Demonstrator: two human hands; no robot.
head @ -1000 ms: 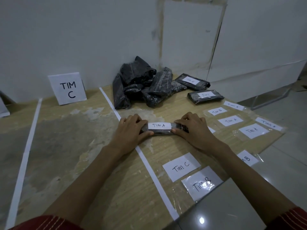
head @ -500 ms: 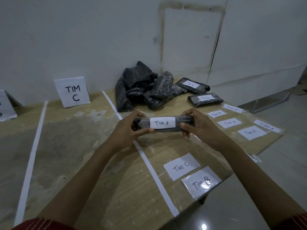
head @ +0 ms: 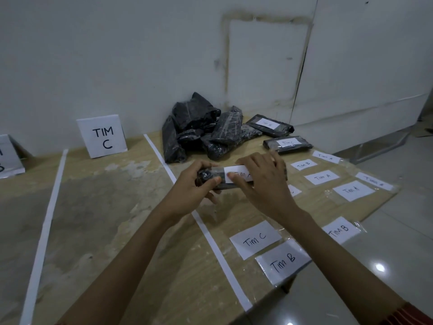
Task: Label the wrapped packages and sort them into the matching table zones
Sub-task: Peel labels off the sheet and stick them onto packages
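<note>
A black wrapped package (head: 209, 176) with a white "TIM A" label (head: 236, 170) is held in the air above the wooden table (head: 145, 266), over the white tape line (head: 212, 240). My left hand (head: 193, 192) grips its left end. My right hand (head: 264, 184) covers its middle and right part, thumb on the label and fingers reaching over the top. Most of the package is hidden by my hands. A standing "TIM C" sign (head: 103, 137) marks the zone left of the tape.
A pile of unlabelled black packages (head: 199, 130) lies by the wall, with two labelled ones (head: 269, 125) (head: 287, 144) beside it. Loose paper labels (head: 255, 239) lie under plastic near the table's right edge. Another sign (head: 9, 158) and tape line (head: 44, 231) are at left.
The package was lifted off the table with both hands. My right hand then slid from its right end leftward over the label. The view shifted slightly right.
</note>
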